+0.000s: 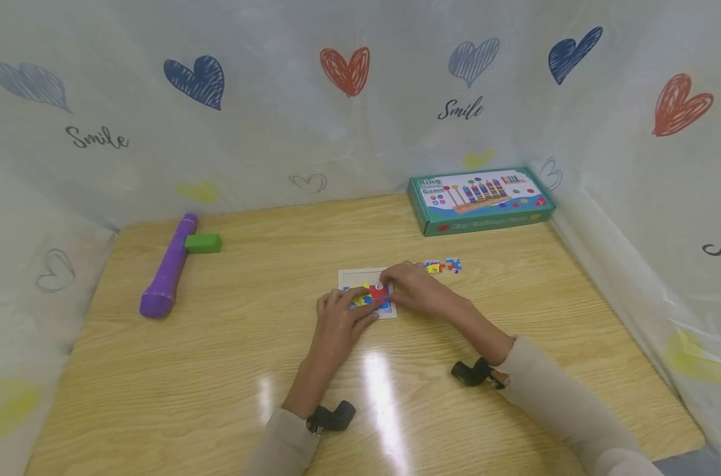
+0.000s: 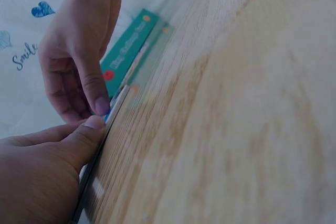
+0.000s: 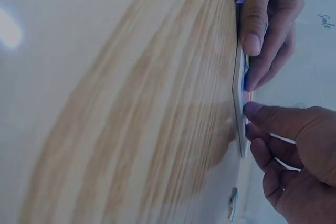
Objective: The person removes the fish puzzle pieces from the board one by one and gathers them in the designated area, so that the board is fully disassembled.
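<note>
A small jigsaw puzzle board (image 1: 351, 276) with a pale rim lies mid-table, its bright pieces partly hidden under both hands. My left hand (image 1: 338, 324) rests over its left and front part, with the index finger and thumb reaching across the pieces. On the right side, my right hand (image 1: 417, 289) pinches a red puzzle piece (image 1: 379, 291) between thumb and fingertips, low over the board. In the right wrist view, the right thumb (image 3: 273, 119) is right at the board's edge, close to the left fingertips. Loose puzzle pieces (image 1: 452, 266) lie just behind the right hand.
A green Ring Challenge Game box (image 1: 482, 200) stands at the back right. At the left lies a purple mallet-like toy (image 1: 169, 271) against a green block (image 1: 204, 243). A white curtain with printed hearts (image 1: 345, 71) hangs around the wooden table (image 1: 229, 383).
</note>
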A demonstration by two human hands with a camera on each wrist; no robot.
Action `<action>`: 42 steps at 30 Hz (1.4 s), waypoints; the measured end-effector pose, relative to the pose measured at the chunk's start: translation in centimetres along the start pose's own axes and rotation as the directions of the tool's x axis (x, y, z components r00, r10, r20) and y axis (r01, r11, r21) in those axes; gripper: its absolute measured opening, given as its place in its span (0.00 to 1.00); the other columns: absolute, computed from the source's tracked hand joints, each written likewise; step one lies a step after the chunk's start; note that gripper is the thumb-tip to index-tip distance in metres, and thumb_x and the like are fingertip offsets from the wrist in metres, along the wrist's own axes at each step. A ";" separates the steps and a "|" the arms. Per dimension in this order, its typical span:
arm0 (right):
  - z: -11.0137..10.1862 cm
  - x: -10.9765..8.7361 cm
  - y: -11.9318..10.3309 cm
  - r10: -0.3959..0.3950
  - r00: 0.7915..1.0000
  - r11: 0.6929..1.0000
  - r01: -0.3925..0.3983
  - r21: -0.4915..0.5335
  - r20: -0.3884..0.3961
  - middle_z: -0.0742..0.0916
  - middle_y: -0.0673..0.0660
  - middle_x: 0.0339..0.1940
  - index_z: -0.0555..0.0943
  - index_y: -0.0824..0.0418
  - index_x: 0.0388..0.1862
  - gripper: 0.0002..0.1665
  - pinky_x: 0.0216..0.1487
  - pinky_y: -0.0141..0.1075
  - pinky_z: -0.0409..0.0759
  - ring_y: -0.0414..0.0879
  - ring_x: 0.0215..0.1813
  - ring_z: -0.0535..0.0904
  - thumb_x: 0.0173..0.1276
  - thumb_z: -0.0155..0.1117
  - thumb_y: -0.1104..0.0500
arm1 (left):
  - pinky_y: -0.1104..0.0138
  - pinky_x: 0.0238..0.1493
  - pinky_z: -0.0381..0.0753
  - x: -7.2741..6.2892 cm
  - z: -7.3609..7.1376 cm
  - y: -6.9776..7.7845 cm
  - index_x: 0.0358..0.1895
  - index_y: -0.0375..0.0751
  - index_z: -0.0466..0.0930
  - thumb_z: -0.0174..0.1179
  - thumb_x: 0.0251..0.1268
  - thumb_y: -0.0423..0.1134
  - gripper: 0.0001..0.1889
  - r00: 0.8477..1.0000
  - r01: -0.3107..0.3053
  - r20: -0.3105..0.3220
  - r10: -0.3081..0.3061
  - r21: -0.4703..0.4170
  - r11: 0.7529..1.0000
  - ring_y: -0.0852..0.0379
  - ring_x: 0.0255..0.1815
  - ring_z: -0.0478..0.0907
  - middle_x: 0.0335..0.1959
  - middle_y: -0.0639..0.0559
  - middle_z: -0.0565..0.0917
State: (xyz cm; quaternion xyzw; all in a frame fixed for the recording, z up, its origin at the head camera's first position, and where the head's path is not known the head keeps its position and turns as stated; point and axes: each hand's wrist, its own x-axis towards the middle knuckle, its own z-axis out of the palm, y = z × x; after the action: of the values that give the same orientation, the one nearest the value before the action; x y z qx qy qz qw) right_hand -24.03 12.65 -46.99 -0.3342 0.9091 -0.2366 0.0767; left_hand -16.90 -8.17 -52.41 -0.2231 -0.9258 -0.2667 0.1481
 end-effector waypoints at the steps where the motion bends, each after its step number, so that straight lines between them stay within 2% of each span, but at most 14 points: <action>1: 0.0 0.1 -0.1 0.006 1.000 1.000 -0.006 0.005 0.006 0.87 0.55 0.49 0.83 0.63 0.50 0.15 0.61 0.55 0.70 0.55 0.56 0.78 0.65 0.72 0.63 | 0.50 0.59 0.63 0.0 0.0 0.0 0.55 0.60 0.87 0.64 0.69 0.49 0.14 1.000 -0.001 -0.002 0.001 -0.001 1.000 0.53 0.48 0.69 0.60 0.54 0.79; 4: 0.0 0.4 -0.2 0.029 0.999 0.999 -0.029 0.016 0.027 0.86 0.55 0.48 0.82 0.64 0.51 0.16 0.63 0.54 0.70 0.55 0.56 0.77 0.65 0.72 0.64 | 0.50 0.59 0.63 -0.1 -0.1 0.0 0.54 0.60 0.88 0.64 0.68 0.49 0.13 1.000 0.000 -0.009 0.000 -0.009 1.000 0.53 0.48 0.69 0.61 0.54 0.79; 10: 0.0 0.9 -0.4 0.076 0.997 0.997 -0.076 0.013 0.034 0.84 0.54 0.44 0.80 0.63 0.51 0.18 0.58 0.49 0.73 0.51 0.51 0.76 0.64 0.73 0.64 | 0.50 0.58 0.63 0.0 -0.1 0.1 0.53 0.57 0.88 0.65 0.67 0.47 0.13 1.000 -0.001 -0.017 0.000 -0.032 0.999 0.52 0.48 0.69 0.60 0.53 0.80; 15: -0.1 0.6 -0.3 0.087 0.995 0.996 -0.088 0.021 0.040 0.84 0.54 0.46 0.79 0.63 0.53 0.19 0.61 0.51 0.70 0.52 0.53 0.76 0.65 0.73 0.63 | 0.51 0.58 0.62 0.1 -0.1 0.2 0.54 0.58 0.88 0.65 0.67 0.47 0.14 1.000 0.013 -0.002 -0.013 -0.042 0.999 0.52 0.47 0.69 0.60 0.53 0.80; 20: -0.2 0.2 -0.3 0.071 0.997 0.997 -0.072 0.006 0.036 0.85 0.56 0.48 0.80 0.63 0.53 0.19 0.62 0.56 0.68 0.54 0.55 0.78 0.65 0.73 0.61 | 0.52 0.57 0.63 0.1 -0.1 0.3 0.54 0.59 0.87 0.64 0.68 0.48 0.14 1.000 0.016 0.013 -0.016 -0.030 0.999 0.52 0.48 0.69 0.63 0.52 0.78; 29: 0.0 0.6 -0.2 0.060 0.998 0.998 -0.061 0.030 0.032 0.83 0.56 0.46 0.78 0.63 0.51 0.19 0.59 0.50 0.73 0.52 0.52 0.78 0.64 0.74 0.62 | 0.51 0.57 0.65 0.1 -0.3 0.3 0.52 0.58 0.88 0.66 0.66 0.48 0.13 1.000 0.010 -0.010 -0.010 -0.027 1.000 0.52 0.47 0.70 0.60 0.52 0.80; 36: 0.0 0.0 0.2 0.059 0.998 0.998 -0.060 0.008 0.024 0.85 0.55 0.49 0.80 0.62 0.54 0.20 0.63 0.57 0.66 0.54 0.55 0.77 0.65 0.73 0.61 | 0.53 0.55 0.64 0.1 -0.1 0.2 0.54 0.60 0.87 0.66 0.67 0.49 0.14 1.000 0.008 -0.007 -0.008 -0.025 1.000 0.53 0.46 0.69 0.61 0.53 0.80; 42: 0.2 0.1 0.5 -0.004 1.000 1.000 0.004 -0.010 -0.005 0.86 0.54 0.46 0.81 0.62 0.51 0.18 0.56 0.51 0.68 0.51 0.51 0.78 0.63 0.74 0.61 | 0.52 0.56 0.63 0.0 0.0 0.1 0.54 0.60 0.87 0.65 0.68 0.49 0.14 1.000 0.024 0.006 -0.024 -0.035 0.999 0.53 0.47 0.69 0.61 0.54 0.80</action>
State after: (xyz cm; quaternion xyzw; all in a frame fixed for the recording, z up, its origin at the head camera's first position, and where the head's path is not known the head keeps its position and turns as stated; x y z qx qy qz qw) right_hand -24.28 12.82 -47.42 -0.3358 0.9097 -0.2331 0.0725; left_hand -16.87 -8.08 -52.31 -0.2151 -0.9241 -0.2839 0.1385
